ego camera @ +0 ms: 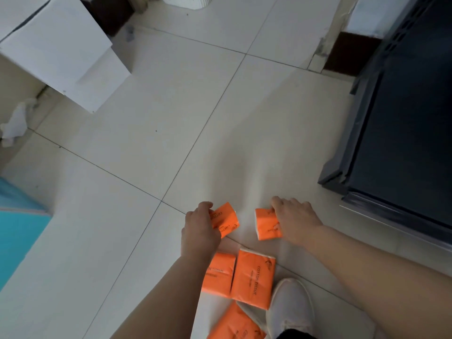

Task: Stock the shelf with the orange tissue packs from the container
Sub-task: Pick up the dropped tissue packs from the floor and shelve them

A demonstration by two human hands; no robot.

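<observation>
My left hand (199, 226) grips an orange tissue pack (226, 220) low over the tiled floor. My right hand (294, 217) grips a second orange tissue pack (266, 225) beside it. Nearer to me, two more orange packs (219, 274) (253, 278) lie flat on the floor side by side, and a third (234, 324) lies at the bottom edge. The dark shelf unit (403, 133) stands at the right, its lower board just right of my right hand.
My white shoe (289, 307) is planted next to the lying packs. A white box (61, 50) stands at the upper left, crumpled white paper (14, 123) lies at the left edge, and a turquoise object (17, 231) fills the lower left.
</observation>
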